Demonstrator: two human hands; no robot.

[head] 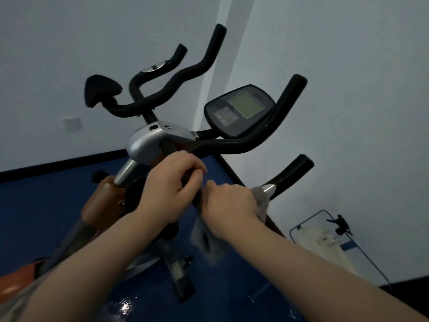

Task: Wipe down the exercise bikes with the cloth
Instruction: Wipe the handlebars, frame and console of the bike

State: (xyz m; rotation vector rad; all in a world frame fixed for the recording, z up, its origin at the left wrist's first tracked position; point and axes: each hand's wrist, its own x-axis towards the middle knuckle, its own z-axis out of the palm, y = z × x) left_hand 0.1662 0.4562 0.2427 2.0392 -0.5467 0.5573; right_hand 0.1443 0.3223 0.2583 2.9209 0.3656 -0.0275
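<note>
An exercise bike (pixel 148 142) with an orange body, silver head cover and black handlebars (pixel 232 144) fills the middle of the head view. Its console (pixel 239 110) with a pale screen sits above the bar. My left hand (pixel 169 189) grips the near black handlebar section. My right hand (pixel 229 205) holds a grey cloth (pixel 209 242) wrapped around the same bar just to the right; cloth ends stick out below the wrist and beside the silver grip sensor (pixel 269 188). A second bike's handlebars (pixel 176 75) and black saddle (pixel 99 91) stand behind.
The floor (pixel 46 205) is blue and glossy, with a black skirting along white walls. A wire-frame stand (pixel 325 231) with a clip and pale fabric sits at the lower right by the wall. A wall socket (pixel 70 123) is on the left wall.
</note>
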